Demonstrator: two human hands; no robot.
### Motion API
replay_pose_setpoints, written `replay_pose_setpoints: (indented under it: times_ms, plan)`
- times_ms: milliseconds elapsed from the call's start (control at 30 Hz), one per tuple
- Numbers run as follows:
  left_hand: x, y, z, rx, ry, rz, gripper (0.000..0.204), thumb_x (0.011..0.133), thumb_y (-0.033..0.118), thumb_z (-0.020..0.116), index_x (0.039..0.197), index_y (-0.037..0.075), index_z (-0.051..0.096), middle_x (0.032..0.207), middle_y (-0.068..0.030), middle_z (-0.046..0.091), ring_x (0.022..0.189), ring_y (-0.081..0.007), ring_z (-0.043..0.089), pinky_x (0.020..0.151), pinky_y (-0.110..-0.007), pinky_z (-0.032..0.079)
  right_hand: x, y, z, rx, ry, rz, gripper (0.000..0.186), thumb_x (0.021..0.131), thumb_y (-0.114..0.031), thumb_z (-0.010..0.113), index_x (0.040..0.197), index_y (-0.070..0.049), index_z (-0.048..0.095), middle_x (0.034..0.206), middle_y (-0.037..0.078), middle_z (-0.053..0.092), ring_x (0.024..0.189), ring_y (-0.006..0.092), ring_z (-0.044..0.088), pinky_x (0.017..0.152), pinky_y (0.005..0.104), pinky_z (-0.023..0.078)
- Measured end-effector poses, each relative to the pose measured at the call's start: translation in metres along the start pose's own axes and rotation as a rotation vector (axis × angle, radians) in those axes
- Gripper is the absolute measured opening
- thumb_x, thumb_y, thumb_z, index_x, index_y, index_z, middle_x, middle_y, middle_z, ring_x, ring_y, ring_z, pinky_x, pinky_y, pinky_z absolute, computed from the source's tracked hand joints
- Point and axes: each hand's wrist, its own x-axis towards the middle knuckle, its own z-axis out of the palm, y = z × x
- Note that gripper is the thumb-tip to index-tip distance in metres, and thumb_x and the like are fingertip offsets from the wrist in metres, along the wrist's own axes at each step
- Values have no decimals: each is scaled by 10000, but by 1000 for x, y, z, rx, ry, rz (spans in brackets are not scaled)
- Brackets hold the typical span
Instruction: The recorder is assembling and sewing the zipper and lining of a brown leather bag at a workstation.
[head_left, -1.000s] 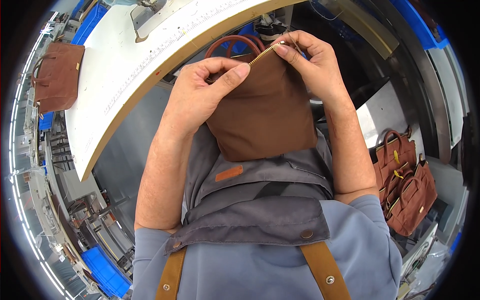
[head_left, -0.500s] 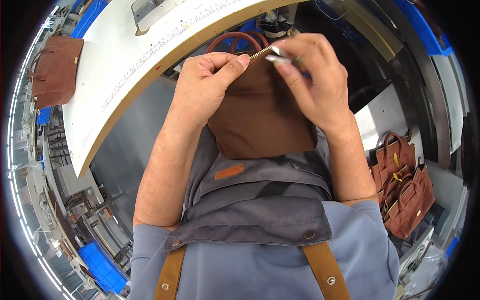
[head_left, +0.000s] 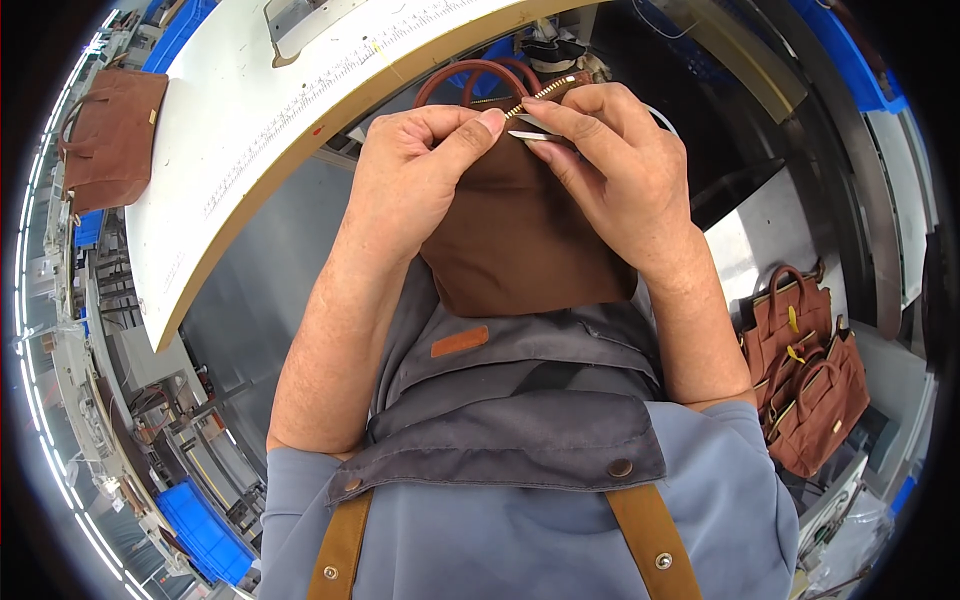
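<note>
The left hand [head_left: 410, 180] pinches the brass zipper [head_left: 555, 88], seemingly to steady it; just right of that pinch, the right hand [head_left: 630, 165] grips small snips [head_left: 530, 135].

Open channel beside the counter [head_left: 250, 120]

A hand could pass between the counter's near edge and the left forearm [head_left: 325, 340]. Between the forearms, the brown bag [head_left: 530, 250] obstructs, and pale snips [head_left: 528, 134] jut toward the left hand [head_left: 410, 185]. Another bag [head_left: 115, 140] obstructs the counter's left edge.
</note>
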Motion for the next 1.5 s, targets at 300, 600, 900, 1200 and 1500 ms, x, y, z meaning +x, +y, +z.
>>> replay_pose_setpoints:
  times_ms: [300,600,900,1200,1500]
  plan:
    - [-4,2,3,-47,0,3,247,934,229,711,907,-11,762,695,66,600,683,-20,468,623,-210,386,-9,0,16,44,92,-17,242,800,-122,780,1029,-95,707,834,20,654,661,185,666,541,300,519]
    - [-5,4,-1,-75,-24,-11,232,952,213,694,950,-11,754,775,64,629,742,-17,494,692,-205,406,0,11,-7,237,59,176,365,797,-191,810,1114,-59,689,1032,111,683,920,259,698,782,343,569]
    - [-2,15,2,30,-95,-24,248,952,213,692,1036,-13,746,943,-31,725,879,-85,621,853,-246,459,-2,20,0,767,-34,661,202,936,-188,717,1031,-11,702,886,7,704,853,57,603,804,220,476]
    - [1,16,3,99,-55,-18,242,941,214,704,1008,-13,754,917,-34,717,861,-89,622,827,-243,467,0,8,-2,803,-6,683,207,944,-193,711,1018,-2,688,873,-5,689,831,46,589,800,220,475]
    - [1,8,-3,-3,-53,-61,226,944,197,696,1013,-11,751,927,-36,725,863,-81,624,828,-238,464,-2,-5,-5,127,105,132,281,829,-141,778,1082,-48,700,960,81,659,755,197,669,645,306,546]
